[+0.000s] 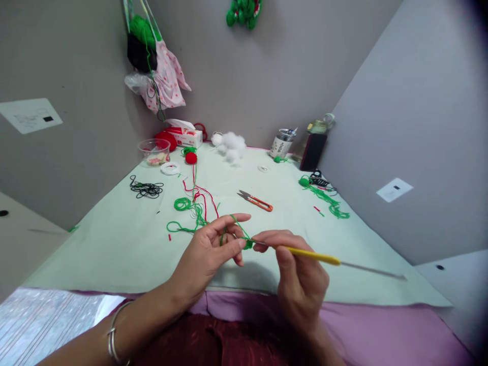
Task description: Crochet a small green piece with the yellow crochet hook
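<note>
A small green crocheted piece (248,244) is pinched between the thumb and fingers of my left hand (213,246), with green yarn (239,225) running over the raised index finger. My right hand (299,272) grips a crochet hook by its yellow handle (312,254). The hook's tip meets the green piece, and its other metal end points to the right. Both hands are close together above the table's front part. Loose green yarn (183,204) and red yarn (206,195) lie beyond my left hand.
Orange-handled snips (256,201) lie mid-table. Black cord (147,189), a plastic tub (154,152), a tissue box (186,137) and white stuffing (232,145) stand left and back. At the right are a can (282,145), a phone (313,152) and green yarn strands (330,201).
</note>
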The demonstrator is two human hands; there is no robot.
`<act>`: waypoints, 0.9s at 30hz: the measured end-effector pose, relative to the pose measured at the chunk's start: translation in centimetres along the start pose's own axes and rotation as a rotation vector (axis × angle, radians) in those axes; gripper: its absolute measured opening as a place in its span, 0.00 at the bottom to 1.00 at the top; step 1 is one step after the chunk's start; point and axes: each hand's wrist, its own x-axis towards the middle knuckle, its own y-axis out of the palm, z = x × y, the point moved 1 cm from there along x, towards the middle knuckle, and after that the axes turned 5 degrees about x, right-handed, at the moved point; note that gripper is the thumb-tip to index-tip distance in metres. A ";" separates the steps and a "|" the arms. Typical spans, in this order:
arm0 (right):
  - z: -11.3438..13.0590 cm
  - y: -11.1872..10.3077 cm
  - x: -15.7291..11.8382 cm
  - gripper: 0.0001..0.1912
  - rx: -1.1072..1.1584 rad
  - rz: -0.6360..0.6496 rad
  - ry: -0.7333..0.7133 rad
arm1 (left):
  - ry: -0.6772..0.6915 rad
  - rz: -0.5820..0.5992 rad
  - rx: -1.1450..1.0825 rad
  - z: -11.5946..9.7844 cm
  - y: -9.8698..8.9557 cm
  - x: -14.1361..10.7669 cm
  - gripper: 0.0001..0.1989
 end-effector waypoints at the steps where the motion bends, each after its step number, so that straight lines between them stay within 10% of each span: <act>1: 0.0 0.1 -0.2 0.15 -0.069 0.033 -0.076 | 0.011 -0.015 0.010 0.0 0.0 0.0 0.19; 7: -1.3 0.9 -1.5 0.23 -0.454 0.066 -0.391 | -0.058 -0.017 -0.084 0.0 0.6 -0.1 0.29; 11: -1.2 0.7 -1.1 0.17 -0.252 -0.047 -0.213 | -0.257 0.091 -0.261 -0.2 0.5 0.0 0.31; 16: -0.4 0.8 0.4 0.13 0.165 -0.122 0.078 | -0.174 0.030 -0.198 -0.7 0.6 0.0 0.26; 24: -1.1 0.9 -1.1 0.19 -0.299 -0.023 -0.210 | -0.203 0.064 -0.227 0.2 0.9 0.3 0.24; 27: -0.9 0.4 -0.6 0.15 -0.155 -0.115 -0.074 | -0.247 0.082 -0.319 0.1 0.5 0.7 0.18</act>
